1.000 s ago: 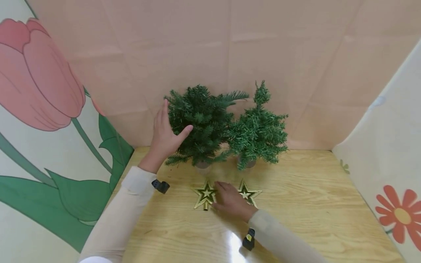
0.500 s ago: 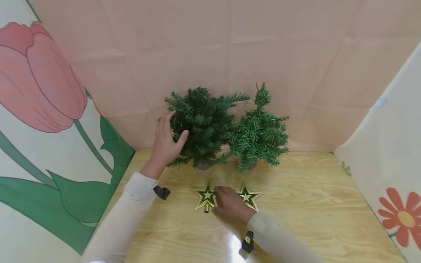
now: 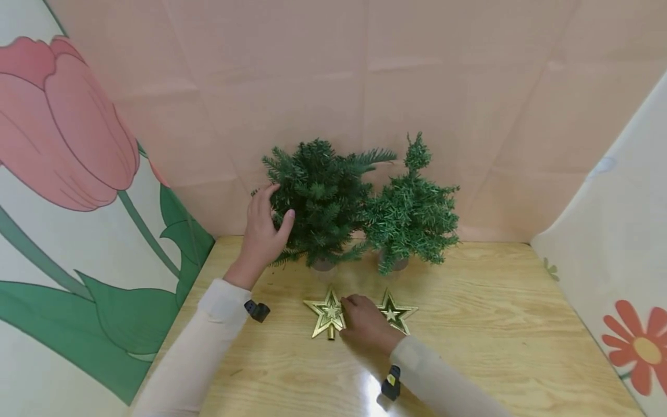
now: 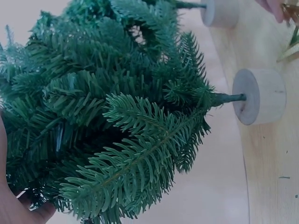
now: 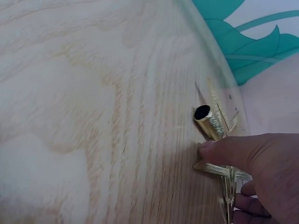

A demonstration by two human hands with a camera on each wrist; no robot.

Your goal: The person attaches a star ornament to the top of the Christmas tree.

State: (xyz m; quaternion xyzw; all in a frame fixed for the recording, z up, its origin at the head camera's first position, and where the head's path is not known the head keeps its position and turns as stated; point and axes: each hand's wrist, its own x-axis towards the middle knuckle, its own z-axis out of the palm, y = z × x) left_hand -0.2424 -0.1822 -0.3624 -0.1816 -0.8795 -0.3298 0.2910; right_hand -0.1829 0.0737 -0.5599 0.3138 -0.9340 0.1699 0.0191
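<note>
My left hand (image 3: 262,234) is at the left side of a dark green artificial Christmas tree (image 3: 319,200), its fingers bent loosely against the branches and the thumb held apart. In the left wrist view that hand (image 4: 16,210) shows at the lower left beside the foliage. On the table, my right hand (image 3: 369,326) pinches a gold star tree topper (image 3: 323,310) by its right side. The right wrist view shows the thumb on one face and the topper's hollow tube (image 5: 210,125) facing the camera. A second gold star (image 3: 401,311) lies partly hidden behind the right hand.
A smaller, brighter green tree (image 3: 414,217) stands right of the dark one, their branches touching. Both have round bases, such as the dark tree's base (image 4: 268,95). The wooden table (image 3: 495,307) meets a pink backdrop (image 3: 443,87) behind the trees.
The left hand's fingers have bent from nearly straight and moved lower along the branches. The right hand has the first star slightly tilted; its face now looks brighter.
</note>
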